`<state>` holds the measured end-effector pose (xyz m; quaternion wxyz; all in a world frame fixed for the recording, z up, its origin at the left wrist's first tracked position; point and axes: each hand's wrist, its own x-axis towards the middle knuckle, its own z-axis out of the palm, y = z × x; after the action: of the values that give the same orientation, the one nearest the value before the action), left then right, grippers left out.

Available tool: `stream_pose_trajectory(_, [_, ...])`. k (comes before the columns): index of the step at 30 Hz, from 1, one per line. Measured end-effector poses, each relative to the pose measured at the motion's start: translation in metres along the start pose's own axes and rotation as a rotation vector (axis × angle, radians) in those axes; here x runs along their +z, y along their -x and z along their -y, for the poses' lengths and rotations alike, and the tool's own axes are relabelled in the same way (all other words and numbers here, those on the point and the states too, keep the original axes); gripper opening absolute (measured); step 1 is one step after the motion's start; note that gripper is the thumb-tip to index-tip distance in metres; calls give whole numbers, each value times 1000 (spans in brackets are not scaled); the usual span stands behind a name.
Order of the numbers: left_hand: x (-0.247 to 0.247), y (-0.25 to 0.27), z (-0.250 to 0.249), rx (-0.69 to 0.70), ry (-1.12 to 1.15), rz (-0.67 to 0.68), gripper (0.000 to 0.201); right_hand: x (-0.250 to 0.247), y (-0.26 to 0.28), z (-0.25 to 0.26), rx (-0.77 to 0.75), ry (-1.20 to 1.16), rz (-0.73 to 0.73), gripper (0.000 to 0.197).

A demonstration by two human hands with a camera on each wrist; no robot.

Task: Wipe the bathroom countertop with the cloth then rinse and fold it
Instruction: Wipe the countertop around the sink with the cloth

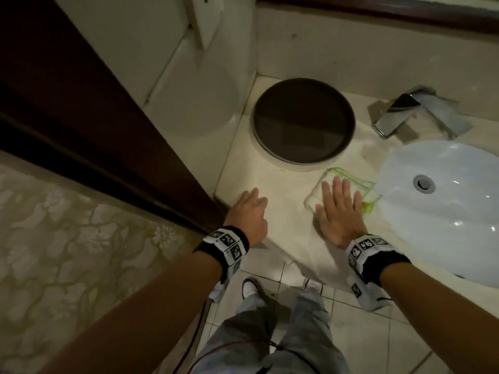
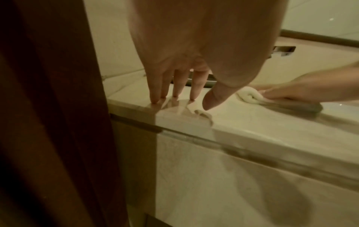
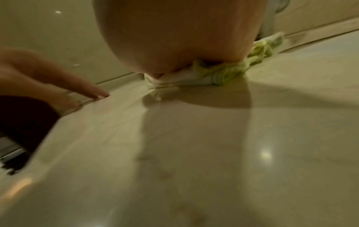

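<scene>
Right hand (image 1: 340,211) lies flat, palm down, on the cloth (image 1: 359,182), fingers straight and slightly spread, pressing it onto the countertop (image 1: 283,190). Cloth is soft, white, with a thin lime-green edge, bunched and folded under the palm; it sits centre-right in the head view, just beside the left rim of the sink (image 1: 442,211). In the right wrist view the crumpled green-and-white folds (image 3: 217,75) stick out from under the heel of the hand at upper centre, touching the stone. In the left wrist view a rolled white end of it (image 2: 250,96) shows at the right edge under the right hand's fingers.

Left hand (image 1: 251,211) sits lower centre-left in the head view, near the countertop's front left corner, well apart from the cloth. Left wrist view: four fingers (image 2: 157,86) straight, pointing down, close together with small gaps, tips touching the glossy top; thumb angled apart from them, tip close over the surface. It holds nothing.

Countertop is pale cream polished stone, faintly veined, shiny with light glints, square front edge. Sink is white glazed ceramic, oval, smooth, with a round metal drain (image 1: 424,183). Above it at upper right, an angular chrome faucet (image 1: 415,112), flat-sided. Round dark brown tray (image 1: 302,120) with a low raised rim rests flat at upper centre, behind the cloth and apart from it. Dark wooden door frame (image 1: 81,109) runs diagonally on the left. Tiled floor (image 1: 351,319) at bottom, pale square tiles with dark grout. Both wrists wear black bands with black-and-white square markers.
</scene>
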<state>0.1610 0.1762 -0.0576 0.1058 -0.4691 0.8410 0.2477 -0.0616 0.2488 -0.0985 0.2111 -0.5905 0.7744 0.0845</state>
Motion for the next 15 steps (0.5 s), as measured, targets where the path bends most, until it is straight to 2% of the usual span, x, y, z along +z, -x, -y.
stream_pose_trajectory(6, [-8, 19, 19, -55, 85, 35, 42, 7, -6, 55, -82, 33, 6, 66])
stream_pose_trajectory(15, [-2, 54, 47, -89, 20, -44, 42, -2, -49, 146, -262, 76, -3, 62])
